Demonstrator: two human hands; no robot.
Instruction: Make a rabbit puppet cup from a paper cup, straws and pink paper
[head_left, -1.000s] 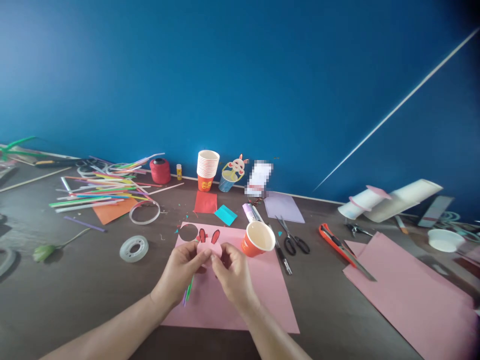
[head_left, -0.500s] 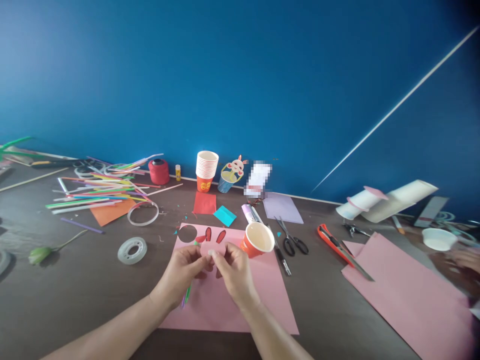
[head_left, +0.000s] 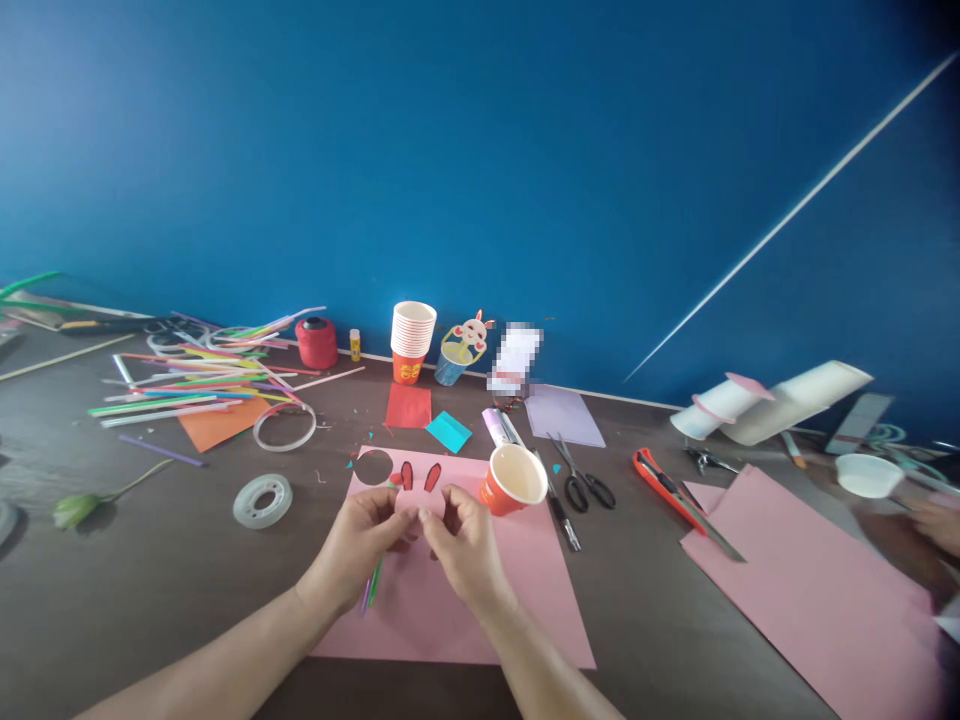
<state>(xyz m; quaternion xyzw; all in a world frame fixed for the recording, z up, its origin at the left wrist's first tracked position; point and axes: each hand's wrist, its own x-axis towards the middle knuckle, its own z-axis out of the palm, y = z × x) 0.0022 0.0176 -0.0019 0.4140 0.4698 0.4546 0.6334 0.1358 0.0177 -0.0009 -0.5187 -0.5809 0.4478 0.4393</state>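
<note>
Between my left hand (head_left: 369, 527) and my right hand (head_left: 465, 535) is a pink paper rabbit head (head_left: 420, 498) with two red, dark-edged ears standing up. The fingers of both hands pinch its lower edges, thumbs nearly meeting at the front. Beneath my hands lies a pink paper sheet (head_left: 517, 600) with a round hole at its upper left corner. Green and purple straws (head_left: 373, 588) stick out below my left hand, partly hidden by it. An orange paper cup (head_left: 514, 480) stands open-topped on the sheet, just right of my right hand.
Black scissors (head_left: 579, 485), a pen (head_left: 564, 520) and an orange utility knife (head_left: 679, 500) are on the right. Tape (head_left: 262, 500) and piled straws (head_left: 202, 380) sit left. Stacked cups (head_left: 412, 340) and a rabbit cup (head_left: 455, 362) stand behind. Another person's hand (head_left: 937, 520) shows far right.
My hands have shifted slightly left with the paper rabbit head, and its ears are more upright. The other person's hand and the white bowl beside it have moved slightly left.
</note>
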